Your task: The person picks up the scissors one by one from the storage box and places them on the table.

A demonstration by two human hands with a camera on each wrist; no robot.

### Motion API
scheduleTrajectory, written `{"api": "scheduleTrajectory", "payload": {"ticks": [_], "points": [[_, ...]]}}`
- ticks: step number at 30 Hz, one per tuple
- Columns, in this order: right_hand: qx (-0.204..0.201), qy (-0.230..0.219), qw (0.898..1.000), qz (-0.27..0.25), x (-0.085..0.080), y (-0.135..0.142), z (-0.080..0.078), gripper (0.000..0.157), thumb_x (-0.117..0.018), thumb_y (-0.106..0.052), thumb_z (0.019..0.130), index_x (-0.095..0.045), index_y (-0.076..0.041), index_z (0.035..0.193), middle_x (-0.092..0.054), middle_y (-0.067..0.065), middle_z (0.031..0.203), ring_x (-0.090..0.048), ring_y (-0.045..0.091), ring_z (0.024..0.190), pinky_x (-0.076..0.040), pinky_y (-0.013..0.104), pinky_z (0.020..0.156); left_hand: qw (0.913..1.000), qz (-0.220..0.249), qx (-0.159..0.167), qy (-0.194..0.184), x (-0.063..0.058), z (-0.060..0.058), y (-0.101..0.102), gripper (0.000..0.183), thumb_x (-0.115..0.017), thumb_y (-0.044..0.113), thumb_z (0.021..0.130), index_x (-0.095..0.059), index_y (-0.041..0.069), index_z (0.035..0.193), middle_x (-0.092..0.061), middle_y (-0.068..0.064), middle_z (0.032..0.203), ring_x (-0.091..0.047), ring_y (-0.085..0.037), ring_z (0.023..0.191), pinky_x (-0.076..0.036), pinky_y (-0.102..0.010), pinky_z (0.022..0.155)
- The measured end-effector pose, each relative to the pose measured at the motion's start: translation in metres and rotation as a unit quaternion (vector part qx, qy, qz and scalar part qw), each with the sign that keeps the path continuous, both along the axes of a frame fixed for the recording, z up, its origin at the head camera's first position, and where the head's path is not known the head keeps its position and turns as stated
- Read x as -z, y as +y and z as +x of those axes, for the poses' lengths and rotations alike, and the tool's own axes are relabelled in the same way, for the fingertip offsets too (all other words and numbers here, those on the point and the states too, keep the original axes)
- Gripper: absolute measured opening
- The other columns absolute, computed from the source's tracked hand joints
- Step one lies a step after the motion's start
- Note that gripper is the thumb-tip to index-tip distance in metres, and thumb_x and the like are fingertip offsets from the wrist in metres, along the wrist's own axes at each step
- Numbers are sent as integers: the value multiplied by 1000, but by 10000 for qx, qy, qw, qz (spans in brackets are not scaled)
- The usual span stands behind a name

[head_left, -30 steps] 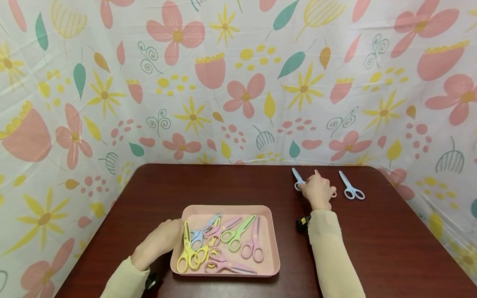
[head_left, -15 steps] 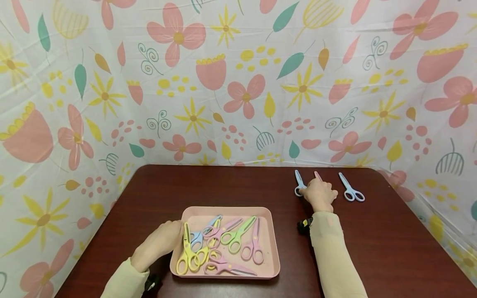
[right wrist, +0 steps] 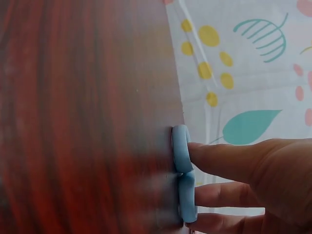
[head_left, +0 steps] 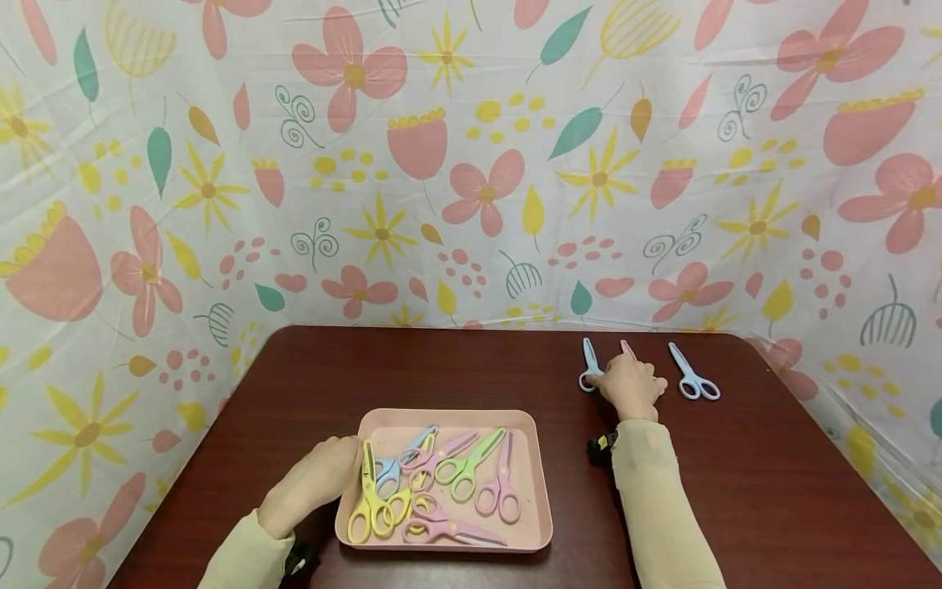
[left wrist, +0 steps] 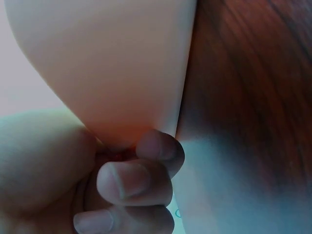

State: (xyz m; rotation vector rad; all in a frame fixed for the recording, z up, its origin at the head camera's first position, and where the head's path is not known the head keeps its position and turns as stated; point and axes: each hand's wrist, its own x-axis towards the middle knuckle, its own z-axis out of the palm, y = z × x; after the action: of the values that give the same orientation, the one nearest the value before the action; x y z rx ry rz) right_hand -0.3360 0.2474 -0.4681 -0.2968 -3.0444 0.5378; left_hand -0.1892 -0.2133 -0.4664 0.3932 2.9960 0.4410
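Observation:
My left hand point(head_left: 318, 481) grips the left wall of a pink tray point(head_left: 543, 491); in the left wrist view its fingers curl against the tray's outside. Several scissors lie jumbled in the tray, among them yellow scissors point(head_left: 370, 495), green scissors point(head_left: 471, 465) and lilac scissors point(head_left: 504, 483). At the far right of the table my right hand point(head_left: 630, 388) touches the handles of light blue scissors point(head_left: 591, 360). In the right wrist view, extended thumb and fingers rest on the blue handle loops point(right wrist: 182, 148). Pink scissors point(head_left: 628, 349) show only their tip beyond this hand.
Another pair of light blue scissors point(head_left: 688, 372) lies right of my right hand, points away. The dark wooden table point(head_left: 427, 368) ends at a flower-printed curtain point(head_left: 486, 245) behind and at the sides.
The light blue scissors under my right fingers have turned from slanting to nearly straight, and their handles have slid slightly left. My left hand and the tray stay put.

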Motion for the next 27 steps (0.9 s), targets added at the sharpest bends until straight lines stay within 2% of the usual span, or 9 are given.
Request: {"api": "scheduleTrajectory", "payload": {"ticks": [6,9,12,15,20,27], "points": [[-54,217,9997,-110,-4,0,1,38,-73,-44,85,-64,-13,65,-60,21,89,-44,52,101,-28,68,80,10000,5,24,-12,-1,-1,1,26,-44,11,103,-62,9,85,-55,-3,73,-60,-24,72,-49,-41,67],[-97,351,9991,-198,-8,-1,3,34,-73,-43,85,-67,-11,72,-62,22,97,-42,53,105,-27,70,80,10000,-2,37,-35,-2,-1,1,26,-43,10,103,-61,9,84,-53,-3,71,-58,-23,70,-48,-41,65],[-168,370,9988,-254,-15,-6,6,31,-72,-41,87,-70,-10,82,-62,22,104,-41,54,107,-26,71,81,10000,-34,46,-62,-3,-1,1,25,-43,10,103,-63,6,88,-56,-5,75,-61,-27,74,-50,-42,68],[-337,368,9984,-270,-22,-13,10,31,-69,-39,89,-71,-8,94,-62,22,109,-41,54,108,-26,73,82,9999,-54,30,-117,-3,-2,1,24,-44,10,103,-65,4,94,-60,-8,81,-63,-30,80,-50,-43,71],[-604,433,9968,-281,-34,-30,17,37,-66,-41,91,-70,-8,108,-64,19,111,-44,53,111,-26,75,84,9999,22,48,-163,-2,-4,-1,25,-43,10,104,-65,5,92,-59,-6,79,-62,-28,78,-49,-42,69],[-1086,609,9916,-349,-43,-54,34,43,-66,-43,91,-68,-7,115,-63,19,116,-43,51,115,-23,75,88,10000,52,45,-69,-3,-4,-3,27,-43,10,104,-64,8,87,-57,-5,75,-62,-26,75,-49,-42,67]]}}
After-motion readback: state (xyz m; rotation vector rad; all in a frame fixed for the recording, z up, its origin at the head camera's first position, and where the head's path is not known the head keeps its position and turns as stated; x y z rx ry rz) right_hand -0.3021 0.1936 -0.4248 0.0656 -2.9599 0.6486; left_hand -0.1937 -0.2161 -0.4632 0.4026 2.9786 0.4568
